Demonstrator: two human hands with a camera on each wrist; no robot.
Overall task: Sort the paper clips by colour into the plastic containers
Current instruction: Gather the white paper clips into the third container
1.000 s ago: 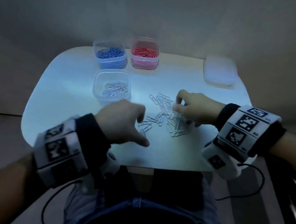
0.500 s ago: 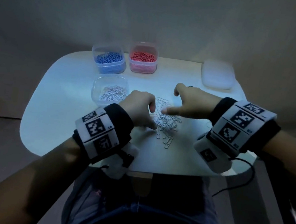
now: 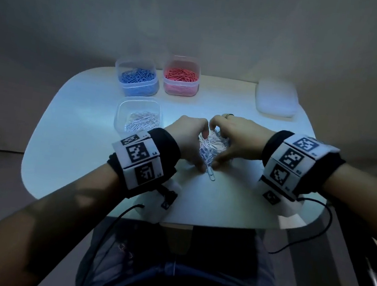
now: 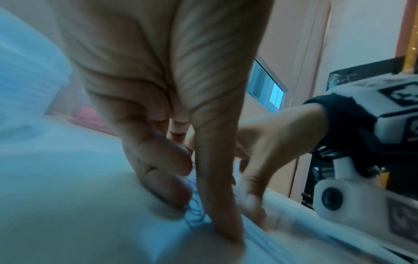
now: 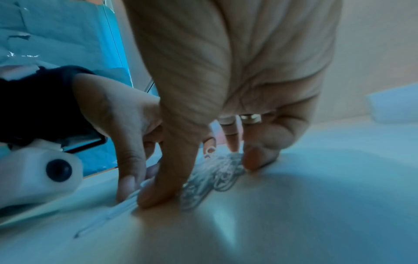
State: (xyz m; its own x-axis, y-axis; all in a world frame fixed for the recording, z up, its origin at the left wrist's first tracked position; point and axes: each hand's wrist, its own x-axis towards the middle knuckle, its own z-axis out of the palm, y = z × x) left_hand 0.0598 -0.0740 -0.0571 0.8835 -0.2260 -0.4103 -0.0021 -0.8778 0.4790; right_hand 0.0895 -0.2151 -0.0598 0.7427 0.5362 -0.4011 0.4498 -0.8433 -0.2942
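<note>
Presently both hands work the last loose pile of white paper clips, which lies near the middle of the bench, a little toward its front edge. Left hand cups the pile from the left, fingers curled down and thumb tip pressed to the surface; right hand cups it from the right in the same way. The clips are hemmed between the two; whether either hand has any clip actually pinched, I cannot tell. One clip trails out of the pile toward the front edge, just beyond both thumbs.

The heap runs front to back between the palms. The clear container already holding white clips stands just to the left of the pile, beside the left hand, so that hand is the nearer carrier. Blue container and red container stand at the back edge, a white lid at the back right corner
</note>
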